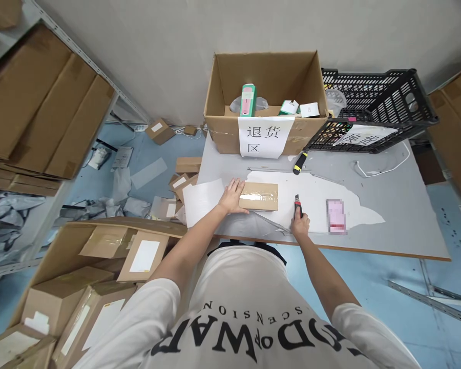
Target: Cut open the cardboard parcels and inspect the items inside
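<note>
A small cardboard box [258,197] with clear tape along its top lies on the table. My left hand [232,197] grips its left end, thumb along the near side and fingers at the far corner. In my right hand [300,223] is a red and black box cutter [298,204], pointing away from me, to the right of the box and apart from it. White sheeting [315,189] is spread beneath both. A pink packet [336,216], partly blurred, lies right of my right hand. Farther back rests a yellow and black knife handle [300,162].
Behind stands an open carton [223,134] holding several small boxes, beside a black plastic crate [372,136]. A large carton of parcels [111,221] is at the lower left. A shelf with cartons [34,97] rises at left. The table's near edge [369,251] runs close to my body.
</note>
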### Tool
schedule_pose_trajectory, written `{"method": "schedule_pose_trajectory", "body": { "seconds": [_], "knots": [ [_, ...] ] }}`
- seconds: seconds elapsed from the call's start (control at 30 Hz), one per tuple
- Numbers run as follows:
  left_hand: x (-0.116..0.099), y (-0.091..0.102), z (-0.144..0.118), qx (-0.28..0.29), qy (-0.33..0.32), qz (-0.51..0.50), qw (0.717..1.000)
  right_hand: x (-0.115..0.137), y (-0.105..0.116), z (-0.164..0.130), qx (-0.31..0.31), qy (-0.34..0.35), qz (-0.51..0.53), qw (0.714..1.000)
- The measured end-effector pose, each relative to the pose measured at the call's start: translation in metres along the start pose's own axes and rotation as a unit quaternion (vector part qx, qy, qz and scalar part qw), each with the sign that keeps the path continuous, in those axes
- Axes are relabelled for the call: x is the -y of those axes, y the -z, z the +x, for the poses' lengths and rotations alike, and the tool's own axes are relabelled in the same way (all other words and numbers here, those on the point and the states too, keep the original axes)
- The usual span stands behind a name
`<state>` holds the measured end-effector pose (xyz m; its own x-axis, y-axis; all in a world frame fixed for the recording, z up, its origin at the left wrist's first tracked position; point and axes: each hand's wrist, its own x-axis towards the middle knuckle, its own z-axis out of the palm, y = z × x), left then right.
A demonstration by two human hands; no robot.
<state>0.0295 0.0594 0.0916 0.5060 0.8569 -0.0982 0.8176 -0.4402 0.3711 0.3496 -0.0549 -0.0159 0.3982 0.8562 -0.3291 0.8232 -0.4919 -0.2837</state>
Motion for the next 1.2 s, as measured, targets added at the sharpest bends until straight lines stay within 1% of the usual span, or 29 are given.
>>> {"method": "schedule_pose_trajectory", "body": {
  "seconds": [0.1, 0.17, 0.23, 0.3, 0.37, 0.43, 0.5, 0.57, 0.63, 0.7, 0.77, 0.83, 0.93, 1.1, 1.2],
  "knots": [
    [-0.001, 0.001, -0.001, 0.003, -0.001, 0.005, 1.0, 0.002, 0.002, -0.004, 0.001, 0.003, -0.016, 1.0],
    [-0.003, 0.003, -0.002, 0.007, 0.0, 0.011, 1.0, 0.004, 0.007, -0.005, -0.003, 0.001, -0.017, 1.0],
    [-0.004, 0.005, -0.003, 0.014, 0.004, 0.018, 1.0, 0.01, 0.019, -0.003, -0.02, 0.009, -0.007, 1.0],
    [-0.006, 0.008, -0.004, 0.02, 0.008, 0.026, 0.999, 0.022, 0.038, 0.002, -0.055, 0.046, 0.011, 0.997],
    [-0.009, 0.01, -0.007, 0.021, 0.009, 0.038, 0.999, 0.041, 0.062, 0.011, -0.095, 0.119, 0.026, 0.988],
    [-0.014, 0.011, -0.012, 0.014, 0.005, 0.051, 0.999, 0.068, 0.087, 0.019, -0.108, 0.227, 0.026, 0.968],
    [-0.02, 0.01, -0.021, 0.007, -0.01, 0.061, 0.998, 0.098, 0.107, 0.024, -0.069, 0.347, 0.006, 0.935],
    [-0.028, 0.005, -0.033, 0.007, -0.039, 0.067, 0.997, 0.126, 0.118, 0.027, -0.019, 0.43, -0.035, 0.902],
    [-0.035, -0.002, -0.044, 0.013, -0.072, 0.068, 0.995, 0.149, 0.118, 0.028, 0.017, 0.464, -0.08, 0.882],
    [-0.039, -0.01, -0.053, 0.018, -0.09, 0.065, 0.994, 0.163, 0.113, 0.028, 0.044, 0.47, -0.117, 0.874],
    [-0.041, -0.016, -0.058, 0.018, -0.093, 0.061, 0.994, 0.168, 0.105, 0.03, 0.066, 0.468, -0.145, 0.869],
    [-0.04, -0.02, -0.06, 0.018, -0.092, 0.057, 0.994, 0.169, 0.1, 0.032, 0.078, 0.47, -0.163, 0.864],
    [-0.038, -0.022, -0.059, 0.019, -0.094, 0.05, 0.994, 0.166, 0.095, 0.033, 0.073, 0.475, -0.182, 0.858],
    [-0.036, -0.027, -0.057, 0.016, -0.095, 0.041, 0.995, 0.166, 0.088, 0.027, 0.03, 0.473, -0.202, 0.857],
    [-0.034, -0.028, -0.057, 0.019, -0.101, 0.04, 0.994, 0.168, 0.083, 0.023, 0.002, 0.48, -0.243, 0.843]
  ]
}}
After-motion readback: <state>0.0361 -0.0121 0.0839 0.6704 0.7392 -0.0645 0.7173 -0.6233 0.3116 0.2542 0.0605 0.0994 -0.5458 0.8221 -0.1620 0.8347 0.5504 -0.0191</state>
